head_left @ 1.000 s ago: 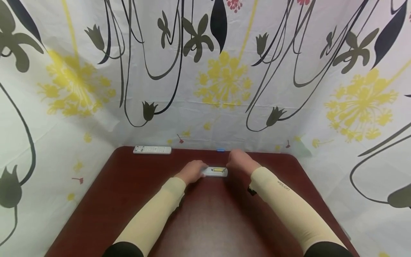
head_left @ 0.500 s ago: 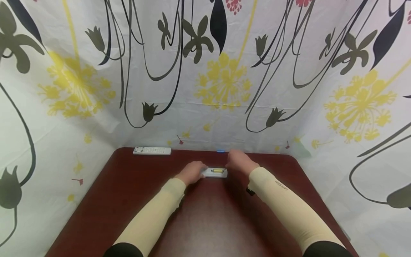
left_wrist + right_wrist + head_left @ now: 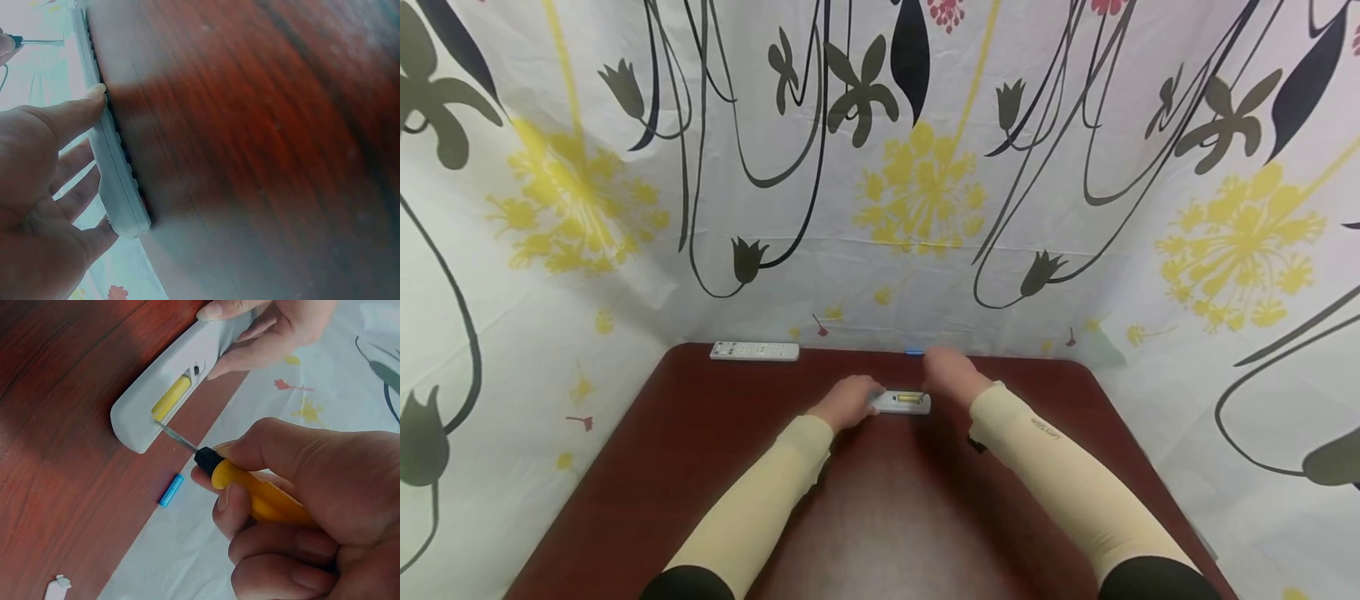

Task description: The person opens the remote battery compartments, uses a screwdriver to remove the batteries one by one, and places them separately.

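Note:
My left hand (image 3: 848, 402) grips a white remote control (image 3: 140, 412) by one end, buttons down on the table. Its battery compartment faces up with the lid off. A yellow battery (image 3: 170, 399) lies in the slot. My right hand (image 3: 312, 494) holds a screwdriver (image 3: 265, 490) with a yellow handle, fingers wrapped round it. The metal tip sits at the near end of the yellow battery. In the left wrist view, thumb and fingers (image 3: 75, 119) hold the remote along its edges, and the screwdriver shaft (image 3: 44, 42) shows at top left.
A blue battery (image 3: 171, 490) lies near the far edge of the dark red table (image 3: 880, 517). A small white battery cover (image 3: 57, 589) is on the table too. Another white remote (image 3: 755, 352) lies at the back left. Patterned cloth (image 3: 820, 208) hangs behind.
My right hand has shifted slightly to the left, with its forearm. The left hand and the remote stay in place.

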`<state>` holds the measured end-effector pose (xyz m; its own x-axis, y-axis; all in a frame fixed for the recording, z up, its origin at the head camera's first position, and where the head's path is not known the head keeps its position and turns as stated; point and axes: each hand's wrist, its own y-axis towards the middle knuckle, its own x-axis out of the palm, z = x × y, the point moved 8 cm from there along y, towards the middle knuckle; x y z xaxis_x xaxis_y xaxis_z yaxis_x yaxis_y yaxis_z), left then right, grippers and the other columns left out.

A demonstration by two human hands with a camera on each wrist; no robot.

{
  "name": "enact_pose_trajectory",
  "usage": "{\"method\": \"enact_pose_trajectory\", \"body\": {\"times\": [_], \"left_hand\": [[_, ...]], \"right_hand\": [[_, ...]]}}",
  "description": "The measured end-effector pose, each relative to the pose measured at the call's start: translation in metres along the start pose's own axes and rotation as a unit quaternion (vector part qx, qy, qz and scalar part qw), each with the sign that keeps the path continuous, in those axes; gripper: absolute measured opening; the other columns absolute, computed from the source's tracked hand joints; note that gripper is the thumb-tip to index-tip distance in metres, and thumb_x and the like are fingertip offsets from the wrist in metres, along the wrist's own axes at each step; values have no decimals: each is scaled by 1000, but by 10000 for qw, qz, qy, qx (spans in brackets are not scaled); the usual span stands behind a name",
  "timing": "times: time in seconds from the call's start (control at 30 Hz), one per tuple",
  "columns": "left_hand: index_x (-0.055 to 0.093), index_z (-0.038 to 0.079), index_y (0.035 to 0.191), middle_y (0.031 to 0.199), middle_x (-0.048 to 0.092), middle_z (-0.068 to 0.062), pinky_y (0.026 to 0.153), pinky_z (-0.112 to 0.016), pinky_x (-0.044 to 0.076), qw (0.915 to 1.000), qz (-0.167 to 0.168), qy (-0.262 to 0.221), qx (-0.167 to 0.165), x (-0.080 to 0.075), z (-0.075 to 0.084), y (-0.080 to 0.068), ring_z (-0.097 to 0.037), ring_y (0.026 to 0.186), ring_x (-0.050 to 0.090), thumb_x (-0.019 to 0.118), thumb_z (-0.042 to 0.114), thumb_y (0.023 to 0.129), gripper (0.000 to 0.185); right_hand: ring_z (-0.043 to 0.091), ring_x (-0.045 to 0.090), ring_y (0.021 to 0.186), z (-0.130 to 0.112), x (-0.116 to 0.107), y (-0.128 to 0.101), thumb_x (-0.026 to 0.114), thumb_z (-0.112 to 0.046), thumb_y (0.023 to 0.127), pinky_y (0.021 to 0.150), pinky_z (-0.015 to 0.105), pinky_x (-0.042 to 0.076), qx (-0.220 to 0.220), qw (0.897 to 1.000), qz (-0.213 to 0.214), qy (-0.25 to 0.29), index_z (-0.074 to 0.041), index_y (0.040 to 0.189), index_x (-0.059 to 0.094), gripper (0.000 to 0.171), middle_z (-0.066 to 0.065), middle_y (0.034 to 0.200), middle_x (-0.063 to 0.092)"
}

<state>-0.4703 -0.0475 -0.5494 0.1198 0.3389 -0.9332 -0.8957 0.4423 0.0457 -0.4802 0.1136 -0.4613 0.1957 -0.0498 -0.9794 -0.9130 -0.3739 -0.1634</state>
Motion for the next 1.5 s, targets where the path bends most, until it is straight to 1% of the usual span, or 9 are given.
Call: {"method": "enact_pose_trajectory", "body": {"times": [0.1, 0.27, 0.5, 0.77, 0.9, 1.1, 1.2, 1.37, 1.5], "left_hand": [[73, 13, 145, 142, 71, -7, 119, -44, 48, 10000, -24, 56, 29, 0, 1, 1, -27, 136, 64, 80, 23, 104, 42], [74, 12, 143, 139, 73, -7, 118, -44, 49, 9998, -31, 117, 139, -1, 2, 2, -27, 134, 65, 81, 22, 104, 41], [75, 11, 141, 136, 74, -7, 116, -44, 50, 9997, 66, 51, 250, -3, 4, 1, -28, 131, 66, 82, 19, 103, 39], [76, 10, 139, 134, 75, -9, 114, -44, 52, 9995, 75, -35, 320, -5, 5, 2, -28, 128, 67, 83, 17, 102, 38], [76, 9, 139, 134, 74, -9, 115, -44, 51, 9995, 34, -12, 320, -5, 6, 2, -28, 130, 67, 83, 17, 102, 38], [75, 9, 139, 133, 75, -8, 114, -44, 52, 9995, 23, 55, 312, -5, 4, 3, -28, 127, 67, 83, 17, 102, 38], [75, 9, 139, 134, 74, -8, 114, -44, 51, 9996, 2, 7, 282, -3, 3, 3, -28, 129, 67, 83, 17, 102, 38], [75, 10, 140, 136, 74, -8, 117, -44, 49, 9997, -31, 33, 240, -4, 3, 4, -28, 133, 66, 82, 18, 103, 39], [75, 9, 140, 137, 74, -9, 118, -44, 49, 9996, -42, 61, 271, -7, 6, 2, -29, 133, 65, 82, 17, 103, 39]], "right_hand": [[21, 61, 75, -6, -1, 0, 81, -6, 96, 71, 41, 57, 61, 10000, 16, -52, -8, 87, 69, 15, 6, 83, 67], [21, 63, 73, -16, 1, 3, 81, -4, 95, 71, 41, 59, 76, 9994, 42, -346, -7, 86, 70, 15, 5, 79, 67], [19, 54, 67, -32, 4, 8, 71, 1, 99, 63, 38, 51, -5, 9976, -57, -692, -7, 86, 68, 16, 5, 74, 63], [19, 43, 64, -37, 3, 8, 71, 1, 101, 58, 37, 43, 16, 9971, -173, -735, -9, 75, 64, 30, 5, 70, 57], [20, 42, 63, -36, 5, 10, 72, 2, 100, 57, 37, 42, 76, 9975, -226, -664, -8, 74, 65, 29, 5, 70, 58], [19, 44, 63, -40, 4, 10, 69, 0, 104, 57, 36, 43, -155, 9968, -207, -756, -9, 78, 64, 28, 5, 70, 57], [19, 47, 65, -39, 4, 9, 69, -1, 104, 61, 37, 44, -264, 9970, -170, -708, -8, 82, 66, 24, 5, 74, 58], [22, 64, 78, -30, -2, 10, 74, -5, 102, 76, 42, 58, -376, 9982, -50, -469, -6, 91, 71, 11, 7, 86, 67], [24, 65, 81, -20, -3, 13, 77, -7, 99, 81, 43, 60, -260, 9993, -56, -274, -6, 89, 69, 13, 7, 86, 67]]}}
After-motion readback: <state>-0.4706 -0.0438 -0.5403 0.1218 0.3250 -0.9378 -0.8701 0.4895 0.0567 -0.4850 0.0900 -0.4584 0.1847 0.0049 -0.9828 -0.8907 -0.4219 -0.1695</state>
